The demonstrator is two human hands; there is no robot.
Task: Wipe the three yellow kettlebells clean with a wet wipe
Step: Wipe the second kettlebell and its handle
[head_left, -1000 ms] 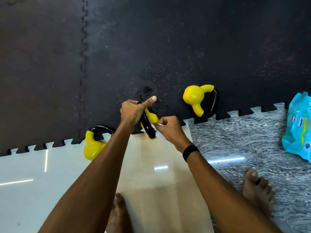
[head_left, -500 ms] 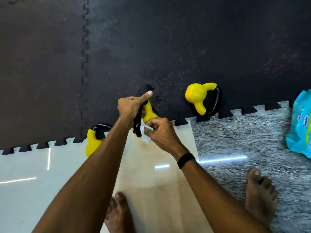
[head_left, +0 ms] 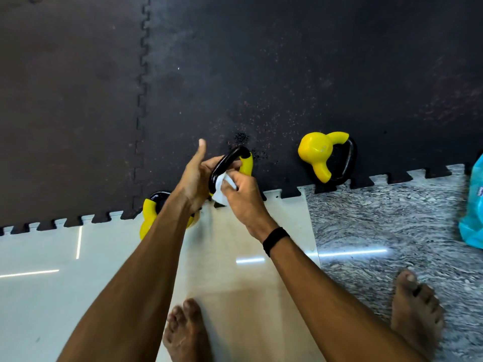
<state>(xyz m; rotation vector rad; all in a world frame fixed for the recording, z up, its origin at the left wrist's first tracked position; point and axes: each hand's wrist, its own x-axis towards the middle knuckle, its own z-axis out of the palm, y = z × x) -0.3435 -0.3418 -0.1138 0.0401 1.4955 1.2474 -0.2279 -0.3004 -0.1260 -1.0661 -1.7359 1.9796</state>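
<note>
Kettlebell (head_left: pixel 243 163) number one, it seems, is held off the floor between both hands, and the wiping is under way. Its black handle (head_left: pixel 222 165) is gripped by the left hand (head_left: pixel 194 178), thumb stuck straight up. The wipe (head_left: pixel 222 188) is pinched in the right hand (head_left: pixel 243 194) and pressed against the handle. Two more are waiting: one (head_left: pixel 317 154) lies on the dark mat (head_left: pixel 287 74) beyond and right of the right hand, one (head_left: pixel 149 218) sits half hidden under the left forearm. Whether either is cleaned already cannot be told. The blue wipe pack (head_left: pixel 474 210) is seen far right; its contents are not visible.
</note>
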